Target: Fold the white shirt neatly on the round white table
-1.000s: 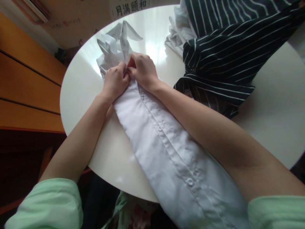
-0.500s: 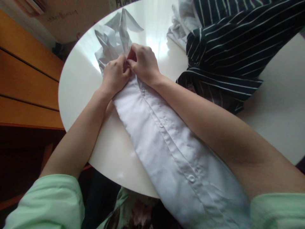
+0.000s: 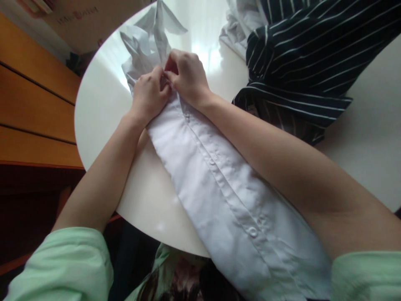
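White shirt (image 3: 219, 184) laid lengthwise on round table (image 3: 100, 108), button strip up. Left hand (image 3: 148, 95) and right hand (image 3: 184, 77) pressed together, pinching the strip near the collar. Grip unchanged from a second ago; only slight shift away, fastening still under way.

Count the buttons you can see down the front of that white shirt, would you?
3 on the white shirt: one just below the hands, one midway along, one nearest the camera. Both hands pinch the placket further up, so more may be hidden.
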